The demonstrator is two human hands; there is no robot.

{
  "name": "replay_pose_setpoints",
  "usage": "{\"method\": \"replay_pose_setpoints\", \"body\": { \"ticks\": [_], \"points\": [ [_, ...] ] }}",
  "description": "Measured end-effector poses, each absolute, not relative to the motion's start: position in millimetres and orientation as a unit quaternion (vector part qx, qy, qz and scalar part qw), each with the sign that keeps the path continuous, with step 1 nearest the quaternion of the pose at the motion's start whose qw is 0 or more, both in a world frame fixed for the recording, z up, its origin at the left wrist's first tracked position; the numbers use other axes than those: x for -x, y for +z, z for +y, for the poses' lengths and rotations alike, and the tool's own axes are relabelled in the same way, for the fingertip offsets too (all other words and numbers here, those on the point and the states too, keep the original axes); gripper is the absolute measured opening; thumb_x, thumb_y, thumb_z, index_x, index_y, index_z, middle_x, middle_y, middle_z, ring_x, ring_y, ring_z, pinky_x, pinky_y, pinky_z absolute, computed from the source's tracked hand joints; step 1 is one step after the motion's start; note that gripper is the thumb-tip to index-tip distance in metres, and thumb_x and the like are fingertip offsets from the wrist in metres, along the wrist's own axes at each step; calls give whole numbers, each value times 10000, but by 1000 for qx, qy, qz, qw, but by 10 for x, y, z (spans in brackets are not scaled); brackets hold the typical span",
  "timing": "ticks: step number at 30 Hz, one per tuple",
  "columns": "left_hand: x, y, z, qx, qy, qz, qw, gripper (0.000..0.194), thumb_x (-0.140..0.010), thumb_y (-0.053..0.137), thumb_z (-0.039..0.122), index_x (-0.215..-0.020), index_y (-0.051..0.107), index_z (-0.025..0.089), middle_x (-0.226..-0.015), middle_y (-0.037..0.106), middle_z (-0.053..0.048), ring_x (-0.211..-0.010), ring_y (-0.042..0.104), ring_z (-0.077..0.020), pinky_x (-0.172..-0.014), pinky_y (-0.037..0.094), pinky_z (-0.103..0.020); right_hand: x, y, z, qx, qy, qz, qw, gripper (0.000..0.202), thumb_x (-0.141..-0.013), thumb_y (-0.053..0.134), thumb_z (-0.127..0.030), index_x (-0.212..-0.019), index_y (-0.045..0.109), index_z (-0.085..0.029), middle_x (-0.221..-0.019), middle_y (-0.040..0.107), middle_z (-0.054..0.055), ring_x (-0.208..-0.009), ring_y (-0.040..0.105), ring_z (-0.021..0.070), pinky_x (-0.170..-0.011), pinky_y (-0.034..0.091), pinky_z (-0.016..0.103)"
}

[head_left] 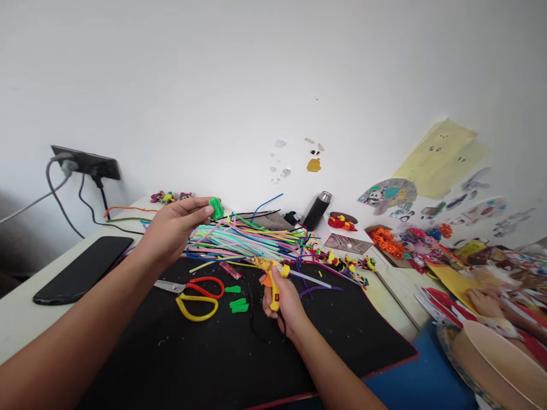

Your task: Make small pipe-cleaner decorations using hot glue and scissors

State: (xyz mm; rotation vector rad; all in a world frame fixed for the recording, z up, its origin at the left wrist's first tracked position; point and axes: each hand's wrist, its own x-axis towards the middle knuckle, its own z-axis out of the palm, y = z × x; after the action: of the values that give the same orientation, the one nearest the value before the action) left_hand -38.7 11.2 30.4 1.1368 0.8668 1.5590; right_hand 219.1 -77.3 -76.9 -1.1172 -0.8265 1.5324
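My left hand [182, 222] is raised over the left part of the mat, thumb and fingers pinching a small green fuzzy piece [216, 208] that looks like bent pipe cleaner. My right hand [284, 299] is wrapped round the handle of a yellow glue gun [273, 279], its nozzle pointing left and a glue stick [310, 278] jutting from its back. Between the hands, several green fuzzy pieces [238, 306] lie on the black mat [192, 364]. Beside them rest scissors [199, 290] with one red and one yellow handle loop.
Behind the mat spreads a pile of coloured pipe cleaners [252, 239]. A black phone [83, 270] lies at left, below a power strip [85, 162] with cords. A black flask [317, 210] leans at the wall. At right, another person's hand [485, 302] is near yellow paper.
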Motion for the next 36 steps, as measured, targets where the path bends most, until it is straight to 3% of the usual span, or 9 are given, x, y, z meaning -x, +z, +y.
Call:
{"method": "replay_pose_setpoints", "body": {
  "ticks": [7, 18, 31, 36],
  "points": [
    [341, 330, 58, -475, 634, 342, 506, 332, -602, 974, 421, -869, 865, 256, -905, 795, -43, -809, 643, -205, -770, 504, -326, -2381, -804, -974, 508, 645, -303, 484, 636, -859, 652, -758, -965, 663, -131, -520, 574, -27, -366, 514, 110, -325, 224, 188],
    [324, 375, 1, -494, 625, 338, 501, 340, -612, 959, 428, -865, 847, 230, -839, 785, -55, -767, 652, -225, -745, 512, -353, -2380, -673, -916, 559, 668, -289, 396, 558, -1077, 394, -599, -1053, 661, -109, -620, 665, 15, -406, 614, 122, -345, 264, 190],
    [294, 439, -74, -509, 618, 335, 497, 340, -641, 935, 436, -906, 856, 238, -896, 812, -76, -857, 692, -269, -776, 531, -382, -2525, -658, -896, 611, 638, -354, 306, 669, -1090, 255, -645, -1039, 657, -112, -638, 708, 50, -437, 677, 140, -344, 323, 165],
    [287, 501, -117, -512, 619, 329, 496, 330, -637, 935, 427, -878, 847, 219, -877, 802, -73, -817, 672, -243, -782, 521, -376, -2619, -628, -955, 657, 570, -431, 240, 724, -1037, 329, -726, -830, 676, -125, -505, 636, 23, -354, 604, 123, -313, 322, 158]
  ]
}}
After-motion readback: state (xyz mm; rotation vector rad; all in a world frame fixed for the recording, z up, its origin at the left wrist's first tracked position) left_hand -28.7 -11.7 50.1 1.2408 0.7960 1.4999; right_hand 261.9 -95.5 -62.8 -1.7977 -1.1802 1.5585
